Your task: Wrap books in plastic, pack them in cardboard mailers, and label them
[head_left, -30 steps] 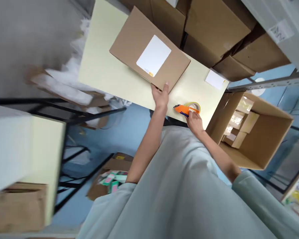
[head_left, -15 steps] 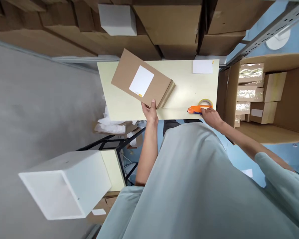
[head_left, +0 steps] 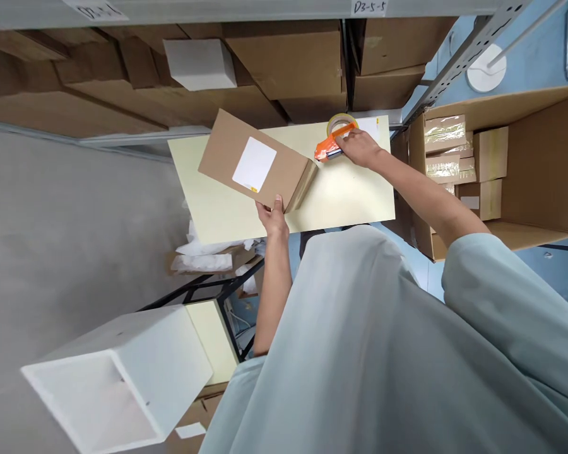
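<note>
A flat brown cardboard box (head_left: 218, 151) with a white label (head_left: 254, 164) lies slanted over the pale table (head_left: 355, 198). My left hand (head_left: 271, 215) grips its near edge, thumb on top. In my right hand (head_left: 358, 147) is an orange tape dispenser (head_left: 328, 149) carrying a roll of yellowish tape (head_left: 341, 120); its front end is close to the box's right end. Partly behind the right hand, a white paper (head_left: 369, 128) lies at the table's far right corner.
Shelves of brown cartons (head_left: 284, 60) stand beyond the table, with a white box (head_left: 200, 64) among them. On the right is a large open carton (head_left: 542, 164) with several taped small boxes (head_left: 490, 154). A white bin (head_left: 165, 366) stands at lower left.
My right hand has lifted the tape dispenser from the table's near right, moving it far and left to the box's right end. My left hand still holds the box. The camera view has shifted.
</note>
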{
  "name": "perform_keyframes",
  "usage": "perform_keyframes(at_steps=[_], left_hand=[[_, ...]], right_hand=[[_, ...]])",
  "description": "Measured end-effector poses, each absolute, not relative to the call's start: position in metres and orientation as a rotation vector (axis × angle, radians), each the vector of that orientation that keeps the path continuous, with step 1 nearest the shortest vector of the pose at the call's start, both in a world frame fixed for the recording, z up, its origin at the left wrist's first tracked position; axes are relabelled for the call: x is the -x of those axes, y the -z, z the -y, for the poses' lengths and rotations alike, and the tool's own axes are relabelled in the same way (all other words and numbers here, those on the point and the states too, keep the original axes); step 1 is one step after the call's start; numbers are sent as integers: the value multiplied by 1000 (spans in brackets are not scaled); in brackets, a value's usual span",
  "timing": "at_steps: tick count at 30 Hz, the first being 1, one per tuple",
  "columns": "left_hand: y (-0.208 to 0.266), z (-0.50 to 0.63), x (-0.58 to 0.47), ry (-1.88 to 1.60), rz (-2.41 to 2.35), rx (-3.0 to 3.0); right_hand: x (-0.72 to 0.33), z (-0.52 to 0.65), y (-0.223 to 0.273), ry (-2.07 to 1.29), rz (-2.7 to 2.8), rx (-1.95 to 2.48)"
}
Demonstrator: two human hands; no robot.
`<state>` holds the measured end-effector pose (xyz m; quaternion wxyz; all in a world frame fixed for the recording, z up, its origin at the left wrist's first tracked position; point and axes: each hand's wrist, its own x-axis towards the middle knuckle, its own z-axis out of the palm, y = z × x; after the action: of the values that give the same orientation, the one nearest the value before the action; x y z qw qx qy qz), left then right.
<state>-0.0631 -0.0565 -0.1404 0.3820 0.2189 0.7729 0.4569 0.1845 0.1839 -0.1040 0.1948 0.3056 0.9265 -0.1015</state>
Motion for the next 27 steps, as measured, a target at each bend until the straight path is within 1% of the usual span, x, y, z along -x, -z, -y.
perform_keyframes(at_steps=[3, 7, 10, 13, 16, 18, 22, 27], left_hand=[[131, 61, 73, -1156, -2019, -517], [111, 76, 122, -1035, -1880, -601], [97, 81, 175, -921, -1808, -602], [91, 66, 206, -756, -1947, -622], [98, 39, 192, -674, -2270, -696], [106, 25, 164, -692, -2470, -735], [114, 18, 120, -720, -2601, -872], [113, 23, 121, -641, -2670, -943]], right_hand=[[-181, -182, 108, 238, -2623, -793], [-170, -149, 102, 196, -2591, -635], [-152, -102, 97, 292, -2621, -503], [-127, -51, 97, 465, -2646, -474], [-104, -11, 100, 607, -2660, -523], [-95, 5, 103, 681, -2680, -565], [-94, 16, 108, 789, -2681, -672], [-118, 23, 109, 902, -2634, -744]])
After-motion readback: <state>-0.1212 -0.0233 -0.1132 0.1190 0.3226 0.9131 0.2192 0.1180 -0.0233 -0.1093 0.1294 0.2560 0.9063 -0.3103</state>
